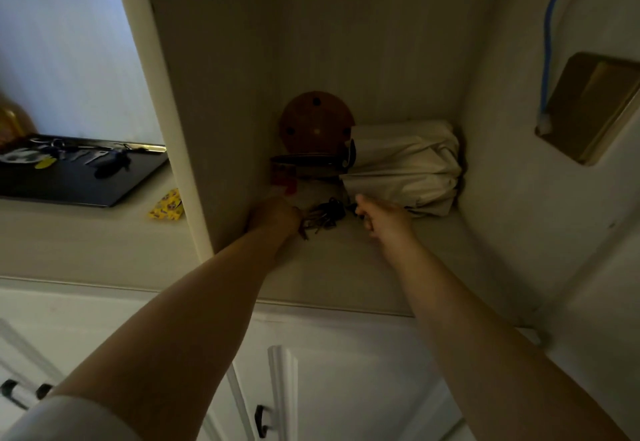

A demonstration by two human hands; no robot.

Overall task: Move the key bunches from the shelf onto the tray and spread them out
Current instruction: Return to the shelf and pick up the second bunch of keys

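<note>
Deep inside the dim shelf niche, at about one o'clock from our viewpoint, we have both arms stretched toward a dark key bunch (323, 215) lying on the pale shelf (346, 267). Our left hand (275, 215) is curled closed at the bunch's nine o'clock side, seemingly pinching some of its keys, though the gloom hides the fingertips; our right hand (379, 217) sits at its three o'clock, fingers loosely bent, and we cannot tell whether it grips anything. We judge this to be the pick-up step for a further bunch, since the black tray (86, 188), out at ten o'clock on the counter beyond the cabinet wall, already carries several keys (69, 156) laid apart. The next move calls for gathering every loose key into one grasp, lifting clear of the white bag (405, 167) just behind, and carrying leftward around the divider. A round brown disc (317, 122) leans at the back, a yellow packet (166, 206) lies near the tray, and white cabinet doors (311, 388) show below.
</note>
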